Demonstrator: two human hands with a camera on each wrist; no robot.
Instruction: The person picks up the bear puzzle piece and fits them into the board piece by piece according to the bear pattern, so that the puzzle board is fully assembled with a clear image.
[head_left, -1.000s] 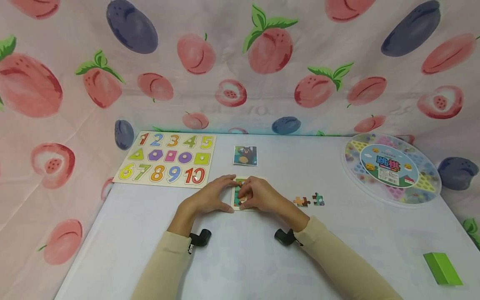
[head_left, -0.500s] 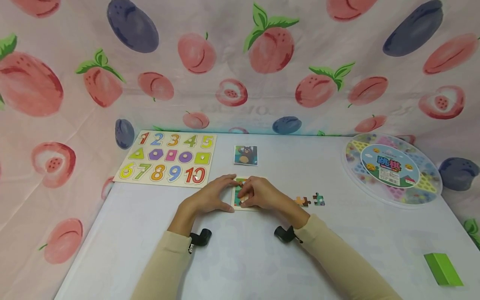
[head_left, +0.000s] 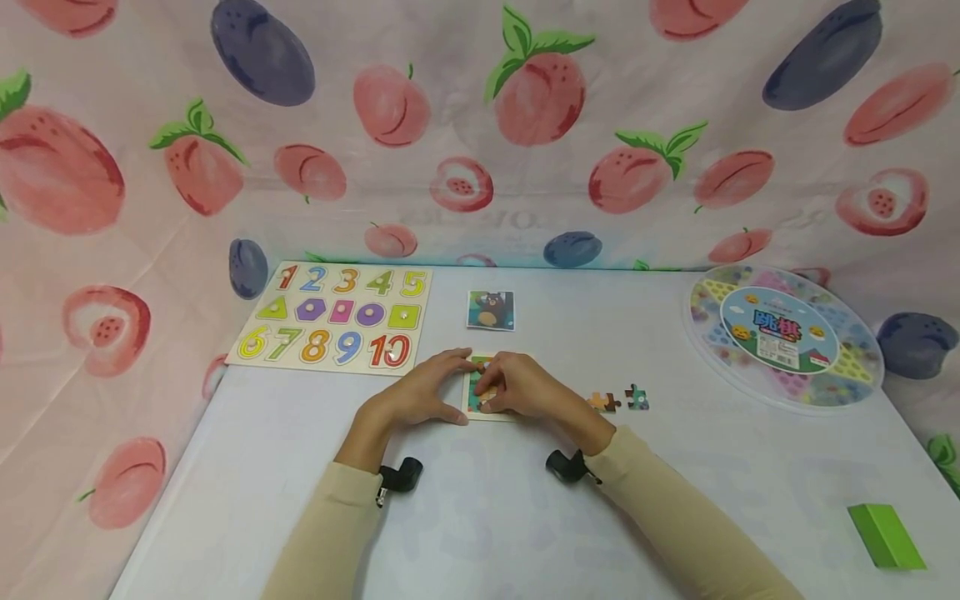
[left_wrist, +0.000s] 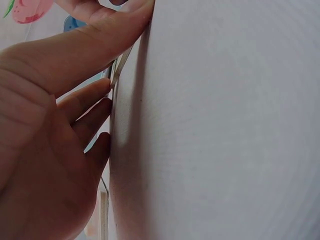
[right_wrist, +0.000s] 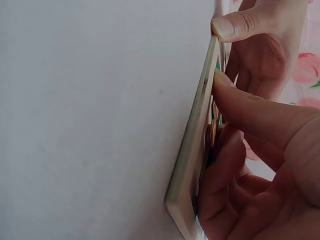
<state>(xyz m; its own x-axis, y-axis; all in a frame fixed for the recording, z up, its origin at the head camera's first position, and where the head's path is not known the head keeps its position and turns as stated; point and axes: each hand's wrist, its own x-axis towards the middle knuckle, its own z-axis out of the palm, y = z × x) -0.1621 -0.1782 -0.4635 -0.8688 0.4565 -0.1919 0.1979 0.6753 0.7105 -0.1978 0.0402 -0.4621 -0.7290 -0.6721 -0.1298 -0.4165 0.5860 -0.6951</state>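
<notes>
A small wooden jigsaw board (head_left: 472,402) lies in front of me, partly covered by both hands. My left hand (head_left: 416,392) holds its left side, thumb at the near corner and fingers at the far one. Curled over the board, my right hand (head_left: 531,387) pinches an orange-brown puzzle piece (right_wrist: 212,133), which sits slightly raised above the board in the right wrist view. Its fingers hide much of the picture. Two loose puzzle pieces, one orange-brown (head_left: 603,402) and one teal (head_left: 637,397), lie on the table right of my right hand.
Behind the board lies a bear picture card (head_left: 491,311). A number-and-shape board (head_left: 330,318) is at the back left, a round Chinese checkers set (head_left: 783,337) at the back right. A green block (head_left: 887,537) sits near the right edge. A fruit-print cloth (head_left: 465,108) hangs behind.
Both hands stay almost where they were over the board. The right fingers shift very slightly on the piece; the loose pieces have not moved.
</notes>
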